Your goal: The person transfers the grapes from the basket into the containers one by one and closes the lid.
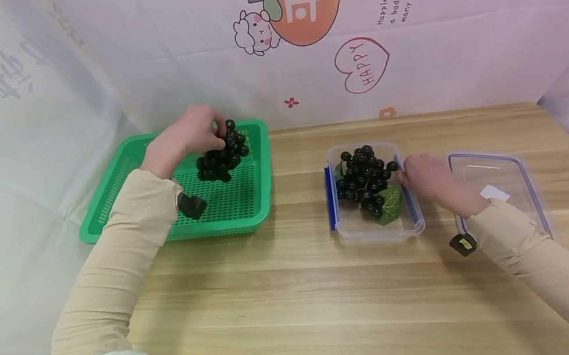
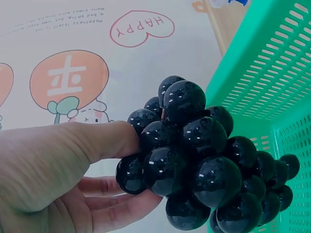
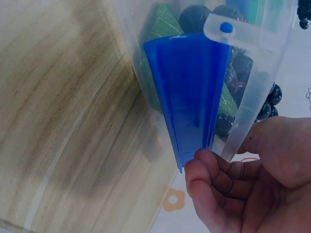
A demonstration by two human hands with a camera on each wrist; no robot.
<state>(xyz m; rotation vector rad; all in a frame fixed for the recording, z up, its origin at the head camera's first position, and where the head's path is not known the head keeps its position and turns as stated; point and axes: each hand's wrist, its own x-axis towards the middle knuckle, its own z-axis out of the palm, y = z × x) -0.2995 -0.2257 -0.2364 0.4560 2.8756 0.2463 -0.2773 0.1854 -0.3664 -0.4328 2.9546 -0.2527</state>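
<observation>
My left hand (image 1: 190,132) holds a bunch of black grapes (image 1: 222,156) lifted above the green perforated tray (image 1: 107,192). The left wrist view shows my thumb and fingers (image 2: 73,155) pinching the top of that bunch (image 2: 204,165). A second bunch of black grapes (image 1: 365,180) with a green leaf (image 1: 390,203) lies in a clear plastic box (image 1: 375,233). My right hand (image 1: 429,178) grips the box's right rim by its blue latch (image 3: 192,92), fingers (image 3: 209,184) curled under the latch.
A clear lid (image 1: 502,188) with blue edges lies on the wooden table (image 1: 299,304) right of the box. A printed white backdrop (image 1: 406,40) closes off the back and left sides.
</observation>
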